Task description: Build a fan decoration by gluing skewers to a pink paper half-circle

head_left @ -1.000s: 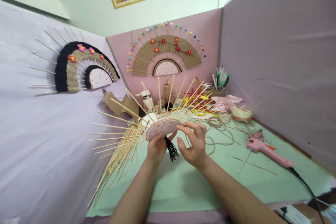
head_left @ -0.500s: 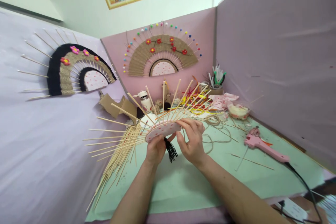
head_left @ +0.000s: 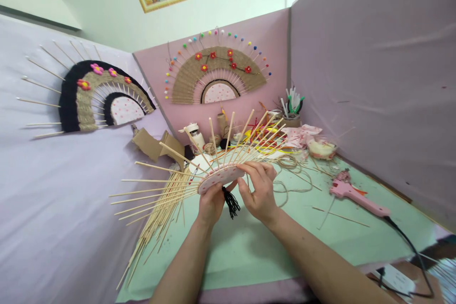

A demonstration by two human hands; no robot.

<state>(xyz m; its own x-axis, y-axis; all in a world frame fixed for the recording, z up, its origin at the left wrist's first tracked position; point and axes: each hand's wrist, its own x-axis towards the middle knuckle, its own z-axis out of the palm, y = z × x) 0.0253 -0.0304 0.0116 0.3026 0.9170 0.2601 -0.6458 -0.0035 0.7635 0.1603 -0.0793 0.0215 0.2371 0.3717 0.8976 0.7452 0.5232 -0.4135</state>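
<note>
Between my hands, above the table, is a fan frame (head_left: 219, 178): a pink dotted half-round base with wooden sticks fanning outward from its curved edge. My left hand (head_left: 213, 204) grips the base from below, near its left end, with the thumb in front. My right hand (head_left: 259, 190) holds the right end, fingers over the top edge and the thumb lower down. A black tassel (head_left: 231, 203) hangs between the two hands under the base. The back of the base and some fingertips are hidden.
On the right of the green-covered table (head_left: 249, 256) lies a pink glue gun (head_left: 359, 198) with a cord. A pile of loose sticks (head_left: 160, 218) is at left. Twine (head_left: 288, 164), colourful strips (head_left: 265, 135) and a bowl (head_left: 321, 148) stand behind. Finished fans (head_left: 219, 61) hang on the partitions.
The fan frame has tilted slightly, its upper sticks now leaning a little further right and lower. Both hands keep their hold. The whole view has shifted slightly.
</note>
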